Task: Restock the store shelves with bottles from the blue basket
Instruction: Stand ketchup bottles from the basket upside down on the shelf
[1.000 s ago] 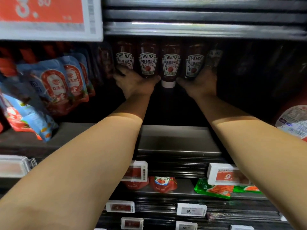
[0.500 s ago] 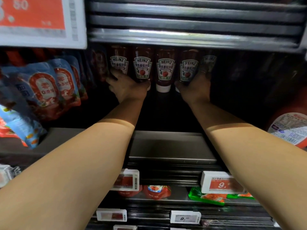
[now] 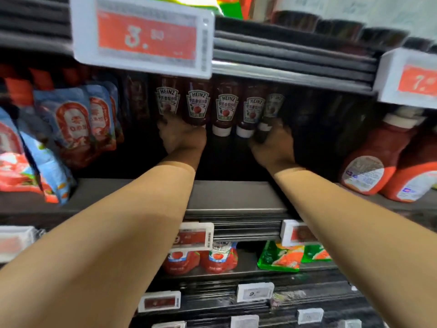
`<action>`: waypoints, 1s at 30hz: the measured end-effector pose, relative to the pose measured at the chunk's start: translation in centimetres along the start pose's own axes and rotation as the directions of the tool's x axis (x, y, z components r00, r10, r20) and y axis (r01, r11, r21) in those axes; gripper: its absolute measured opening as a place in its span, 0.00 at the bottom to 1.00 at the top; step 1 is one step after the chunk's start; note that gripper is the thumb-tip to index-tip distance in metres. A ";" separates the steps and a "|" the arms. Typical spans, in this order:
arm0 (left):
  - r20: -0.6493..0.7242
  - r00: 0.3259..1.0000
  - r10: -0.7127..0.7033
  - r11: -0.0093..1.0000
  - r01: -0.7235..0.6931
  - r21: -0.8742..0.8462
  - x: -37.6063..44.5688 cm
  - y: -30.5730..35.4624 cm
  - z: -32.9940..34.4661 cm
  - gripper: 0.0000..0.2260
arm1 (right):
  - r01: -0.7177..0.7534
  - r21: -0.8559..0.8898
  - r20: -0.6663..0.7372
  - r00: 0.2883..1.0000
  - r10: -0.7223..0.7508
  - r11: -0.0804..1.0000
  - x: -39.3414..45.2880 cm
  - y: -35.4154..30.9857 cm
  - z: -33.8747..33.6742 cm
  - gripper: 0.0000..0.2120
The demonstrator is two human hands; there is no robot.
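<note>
A person reaches both bare arms deep into a dim store shelf (image 3: 236,200), toward a row of ketchup bottles (image 3: 224,107) standing upside down on their white caps, side by side near the back. Each bottle is dark red with a white shield label, its long axis upright. The left hand (image 3: 182,136) is at the left end of the row, fingers curled round the base of the leftmost bottle (image 3: 167,100). The right hand (image 3: 272,143) is at the right end, fingers wrapped round the lower part of the rightmost bottle (image 3: 272,107), which sits partly in shadow. The two bottles in the middle stand untouched between the hands. The row lies straight ahead of both hands, so any straightening looks like a matter of squeezing inward or nudging back. Blue sauce pouches (image 3: 78,121) hang to the left; bigger orange-red bottles (image 3: 371,162) stand to the right. The blue basket is out of view.
</note>
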State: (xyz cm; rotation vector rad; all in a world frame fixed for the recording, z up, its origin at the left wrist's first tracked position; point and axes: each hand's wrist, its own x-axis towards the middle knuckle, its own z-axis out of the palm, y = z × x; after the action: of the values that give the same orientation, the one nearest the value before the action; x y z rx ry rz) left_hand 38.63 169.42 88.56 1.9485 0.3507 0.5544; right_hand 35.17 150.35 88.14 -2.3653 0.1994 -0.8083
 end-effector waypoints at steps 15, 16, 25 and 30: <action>0.414 0.891 0.188 0.876 -0.342 0.339 -3.3 -0.7 -6.9 0.10 | -0.225 -0.131 0.036 0.972 0.232 0.966 -8.7 1.3 -9.7 0.11; 0.416 0.891 0.183 0.873 -0.342 0.349 -3.7 -0.9 -7.4 0.10 | -0.204 -0.120 0.040 0.977 0.210 0.972 -9.0 1.5 -10.0 0.11; 0.298 0.922 0.248 0.906 -0.329 0.265 -11.9 -2.6 -14.1 0.09 | 0.171 0.034 0.052 0.984 -0.173 0.985 -14.0 6.1 -14.4 0.03; 0.091 0.836 0.541 0.803 -0.546 0.239 -21.5 -6.4 -17.2 0.06 | 0.389 0.172 -0.112 0.921 -0.374 0.905 -20.3 10.1 -14.8 0.08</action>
State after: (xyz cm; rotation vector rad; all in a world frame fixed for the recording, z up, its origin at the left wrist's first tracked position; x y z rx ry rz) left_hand 11.32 175.11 84.13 2.3138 -0.1797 0.8953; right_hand 10.65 141.37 80.92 -2.2189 -0.3119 -1.0509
